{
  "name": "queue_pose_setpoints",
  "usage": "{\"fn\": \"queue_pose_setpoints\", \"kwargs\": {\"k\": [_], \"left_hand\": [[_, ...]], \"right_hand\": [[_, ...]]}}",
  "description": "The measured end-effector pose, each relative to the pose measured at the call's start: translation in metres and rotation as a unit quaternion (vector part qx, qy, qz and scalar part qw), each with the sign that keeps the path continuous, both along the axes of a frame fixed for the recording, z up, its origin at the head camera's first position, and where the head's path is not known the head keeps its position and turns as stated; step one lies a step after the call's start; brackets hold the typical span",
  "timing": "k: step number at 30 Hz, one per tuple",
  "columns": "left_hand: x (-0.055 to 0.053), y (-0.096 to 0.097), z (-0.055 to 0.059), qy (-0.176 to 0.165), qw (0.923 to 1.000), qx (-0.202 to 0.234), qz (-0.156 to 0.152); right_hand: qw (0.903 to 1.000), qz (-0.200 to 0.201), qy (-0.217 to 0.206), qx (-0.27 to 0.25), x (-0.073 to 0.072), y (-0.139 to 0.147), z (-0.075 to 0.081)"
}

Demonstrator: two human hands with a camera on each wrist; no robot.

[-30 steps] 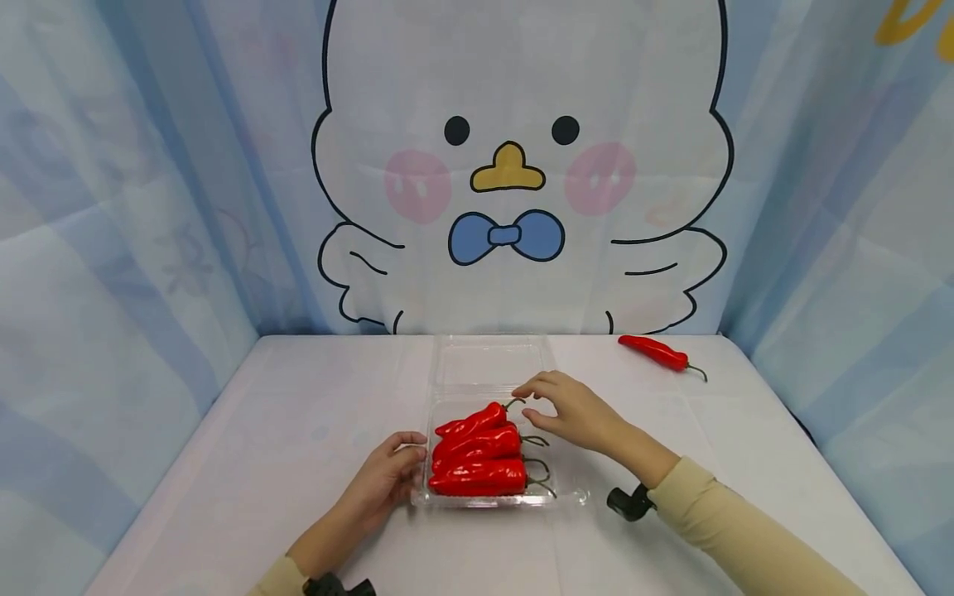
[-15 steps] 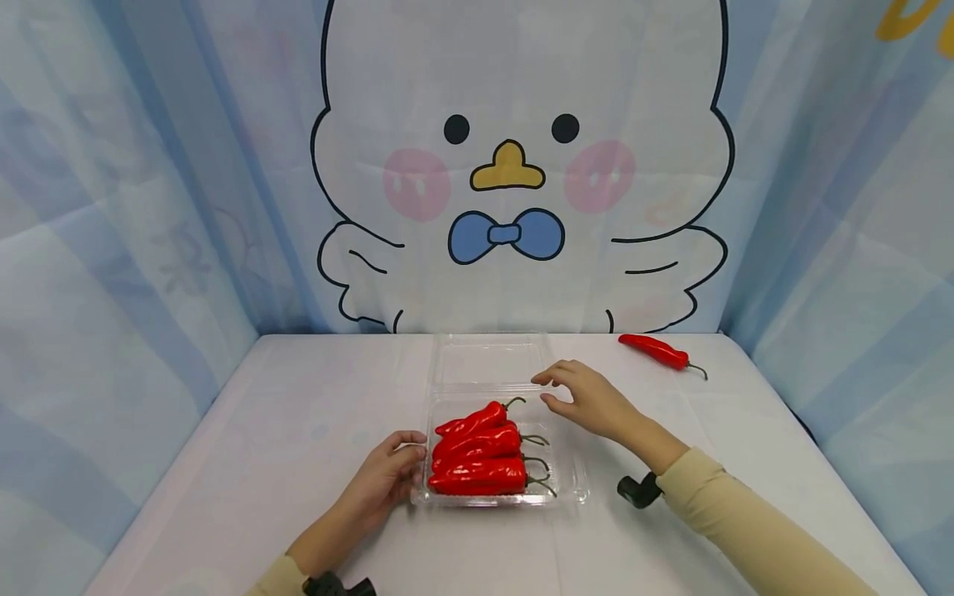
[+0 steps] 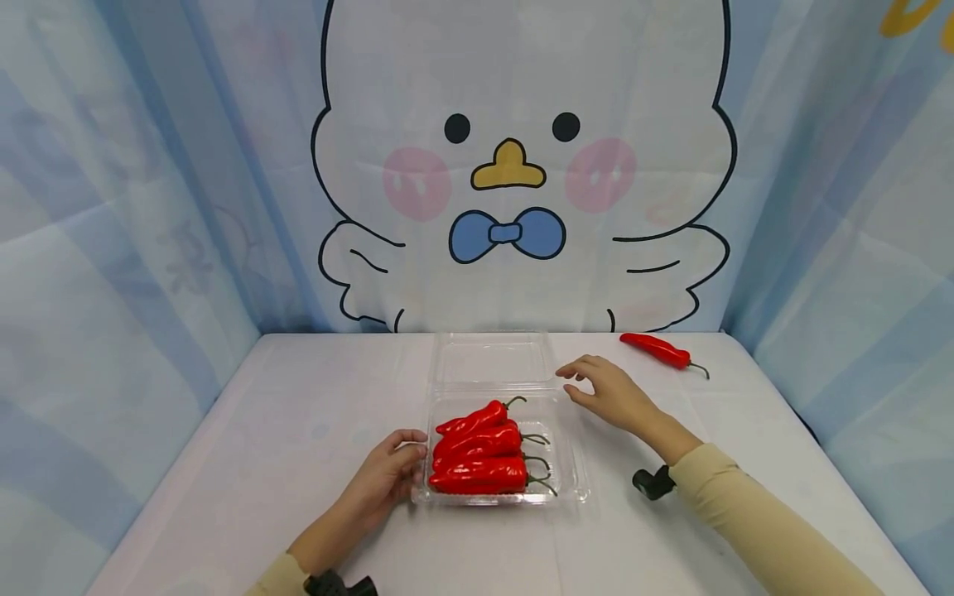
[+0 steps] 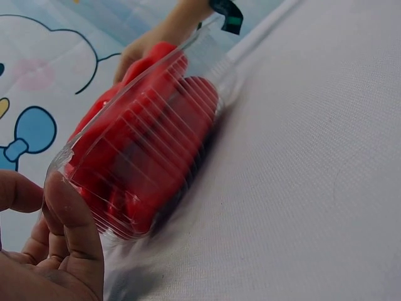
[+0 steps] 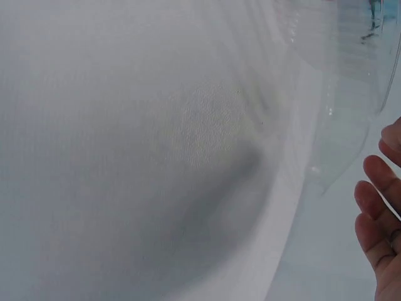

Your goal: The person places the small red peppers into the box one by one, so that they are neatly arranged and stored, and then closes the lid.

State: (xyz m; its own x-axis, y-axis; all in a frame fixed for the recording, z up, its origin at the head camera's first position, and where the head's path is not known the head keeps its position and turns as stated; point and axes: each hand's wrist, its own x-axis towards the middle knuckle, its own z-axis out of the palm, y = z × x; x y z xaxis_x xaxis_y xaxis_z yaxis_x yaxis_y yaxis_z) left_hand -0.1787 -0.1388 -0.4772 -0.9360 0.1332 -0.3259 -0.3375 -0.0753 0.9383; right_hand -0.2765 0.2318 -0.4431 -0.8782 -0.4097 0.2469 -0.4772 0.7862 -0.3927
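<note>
Several red peppers [image 3: 480,447] lie stacked in a clear plastic clamshell box [image 3: 570,463], their green stems toward the right. The box's lid [image 3: 492,362] is folded back behind it. At the box's left side my left hand [image 3: 387,476] holds the rim; in the left wrist view, thumb and finger pinch that edge. My right hand [image 3: 607,393] hovers right of the lid, fingers loosely bent and holding nothing. In the right wrist view its fingertips [image 5: 371,199] are apart from the clear plastic.
One more red pepper [image 3: 659,351] lies near the table's back right edge, beyond my right hand. A white cloth covers the table [image 3: 298,397]. Printed curtains stand at the back and both sides.
My right hand has moved right and back, away from the pepper stems in the box. My left hand and the peppers have stayed put.
</note>
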Motion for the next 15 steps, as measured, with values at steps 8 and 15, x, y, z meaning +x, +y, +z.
{"fn": "queue_pose_setpoints", "kwargs": {"k": [8, 15], "left_hand": [[0.000, 0.001, 0.002, 0.004, 1.0000, 0.004, -0.001], [0.000, 0.001, 0.002, 0.002, 1.0000, 0.005, 0.000]], "right_hand": [[0.9997, -0.026, -0.001, -0.001, -0.007, 0.017, -0.004], [0.9990, -0.044, -0.002, 0.002, -0.011, 0.031, -0.010]]}}
